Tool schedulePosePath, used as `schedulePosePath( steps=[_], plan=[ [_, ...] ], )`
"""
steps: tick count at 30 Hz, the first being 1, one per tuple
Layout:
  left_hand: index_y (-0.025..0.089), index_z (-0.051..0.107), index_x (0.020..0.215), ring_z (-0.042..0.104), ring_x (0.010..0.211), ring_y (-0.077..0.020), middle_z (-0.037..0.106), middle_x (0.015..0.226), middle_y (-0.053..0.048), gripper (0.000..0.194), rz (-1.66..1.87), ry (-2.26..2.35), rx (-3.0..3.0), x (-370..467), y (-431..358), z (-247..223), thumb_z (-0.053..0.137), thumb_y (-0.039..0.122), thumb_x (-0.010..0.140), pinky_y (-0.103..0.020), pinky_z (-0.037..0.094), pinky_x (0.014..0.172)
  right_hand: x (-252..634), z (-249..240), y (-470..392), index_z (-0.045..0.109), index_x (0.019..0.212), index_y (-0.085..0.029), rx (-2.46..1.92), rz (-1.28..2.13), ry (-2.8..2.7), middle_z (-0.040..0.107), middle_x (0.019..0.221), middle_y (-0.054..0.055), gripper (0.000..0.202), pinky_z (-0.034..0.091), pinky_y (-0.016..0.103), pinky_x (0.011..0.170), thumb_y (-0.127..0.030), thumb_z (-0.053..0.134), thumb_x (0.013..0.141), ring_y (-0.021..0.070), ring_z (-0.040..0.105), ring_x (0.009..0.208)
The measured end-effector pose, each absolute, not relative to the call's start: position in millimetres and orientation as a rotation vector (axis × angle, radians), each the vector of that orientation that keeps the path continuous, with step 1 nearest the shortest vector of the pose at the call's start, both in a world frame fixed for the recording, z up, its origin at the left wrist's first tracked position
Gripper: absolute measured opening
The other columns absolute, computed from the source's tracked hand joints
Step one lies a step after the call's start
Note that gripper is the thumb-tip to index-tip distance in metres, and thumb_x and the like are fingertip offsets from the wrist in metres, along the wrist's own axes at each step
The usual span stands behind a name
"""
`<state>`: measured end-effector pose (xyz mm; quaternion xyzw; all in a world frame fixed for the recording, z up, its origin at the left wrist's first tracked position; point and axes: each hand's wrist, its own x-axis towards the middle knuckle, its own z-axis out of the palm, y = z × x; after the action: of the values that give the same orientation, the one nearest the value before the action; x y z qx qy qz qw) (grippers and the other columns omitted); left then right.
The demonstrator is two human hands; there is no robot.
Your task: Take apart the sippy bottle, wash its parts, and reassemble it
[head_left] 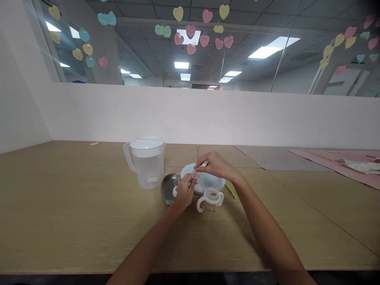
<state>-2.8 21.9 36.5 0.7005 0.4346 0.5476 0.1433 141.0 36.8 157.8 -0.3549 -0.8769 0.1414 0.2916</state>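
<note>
My left hand (185, 190) is closed on a small clear piece (195, 175), which looks like a silicone bottle nipple. Just above it, my right hand (214, 164) pinches a thin wire brush (198, 152); its looped end points up and its lower end is hidden at the fingers. Behind both hands lies a white bowl (212, 184). A round metal tray (168, 194) sits to the left, with a clear cap (177, 179) and a white ring (175, 192) partly covered by my left hand. In front stands an open baby bottle (211, 202) with white handles.
A lidded plastic pitcher (148, 164) of clear liquid stands at the left. A green stick-like item (230, 191) lies right of the bowl. At the far right a pink cloth (335, 162) bears a white item (363, 166). The wall (208, 116) bounds the table's back.
</note>
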Motion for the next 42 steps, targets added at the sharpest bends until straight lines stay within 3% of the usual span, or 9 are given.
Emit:
schedulePosePath(
  steps=[6,13,19,27,32,38,42],
  plan=[
    [0.018,0.049,0.067,0.049,0.066,-0.0128,0.054,0.068,0.0,0.029,1.549,1.316,2.07,-3.4,22.5,36.0,0.035,0.03,0.089,-0.024,0.036,0.063,139.2,170.9,9.9,0.067,0.075,-0.016,-0.867,0.394,-2.196,0.057,0.062,-0.001,0.032,0.032,0.021,0.051,-0.041,0.049,0.083,0.0082,0.045,0.055],
    [0.019,0.047,0.066,0.049,0.068,-0.0134,0.054,0.069,0.0,0.027,1.563,1.36,2.099,-3.4,23.9,34.5,0.035,0.028,0.088,-0.025,0.036,0.063,129.5,172.1,1.4,0.054,0.058,-0.015,-0.834,0.198,-2.125,0.047,0.052,-0.003,0.034,0.027,0.022,0.052,-0.032,0.044,0.086,0.0075,0.04,0.051],
    [0.018,0.051,0.07,0.05,0.07,-0.0138,0.057,0.073,-0.001,0.023,1.647,1.383,2.023,-6.3,26.9,31.5,0.036,0.025,0.087,-0.024,0.037,0.064,121.2,164.2,13.0,0.052,0.054,-0.014,-0.899,0.226,-2.194,0.048,0.049,-0.003,0.033,0.026,0.022,0.052,-0.026,0.045,0.084,0.0069,0.038,0.049],
    [0.018,0.053,0.069,0.052,0.07,-0.0146,0.058,0.072,-0.002,0.031,1.702,1.403,2.005,-7.0,25.1,36.6,0.035,0.033,0.088,-0.025,0.038,0.066,109.4,139.3,38.2,0.057,0.053,-0.013,-0.935,0.297,-2.444,0.056,0.052,0.0,0.03,0.026,0.02,0.05,-0.017,0.046,0.081,0.0062,0.041,0.049],
    [0.018,0.055,0.071,0.053,0.072,-0.0146,0.059,0.073,-0.002,0.03,1.683,1.365,2.034,-7.3,28.7,34.2,0.035,0.034,0.088,-0.025,0.039,0.067,114.4,143.3,34.2,0.061,0.055,-0.013,-1.039,0.269,-2.488,0.057,0.052,0.0,0.031,0.023,0.021,0.048,-0.021,0.047,0.081,0.0065,0.039,0.047],
    [0.019,0.054,0.072,0.053,0.071,-0.0136,0.058,0.073,-0.001,0.03,1.671,1.341,2.015,-7.8,30.5,31.6,0.036,0.035,0.089,-0.024,0.039,0.067,118.6,154.0,26.8,0.059,0.056,-0.014,-0.987,0.221,-2.39,0.057,0.055,0.001,0.044,0.024,0.021,0.052,-0.039,0.041,0.088,0.0077,0.041,0.051],
    [0.019,0.054,0.072,0.053,0.071,-0.0137,0.059,0.074,-0.001,0.029,1.649,1.329,2.017,-8.2,29.0,34.4,0.037,0.036,0.088,-0.024,0.039,0.067,119.1,155.1,28.3,0.061,0.059,-0.015,-1.042,0.149,-2.38,0.059,0.06,0.002,0.04,0.025,0.022,0.053,-0.034,0.042,0.088,0.0091,0.045,0.054]
  ],
)
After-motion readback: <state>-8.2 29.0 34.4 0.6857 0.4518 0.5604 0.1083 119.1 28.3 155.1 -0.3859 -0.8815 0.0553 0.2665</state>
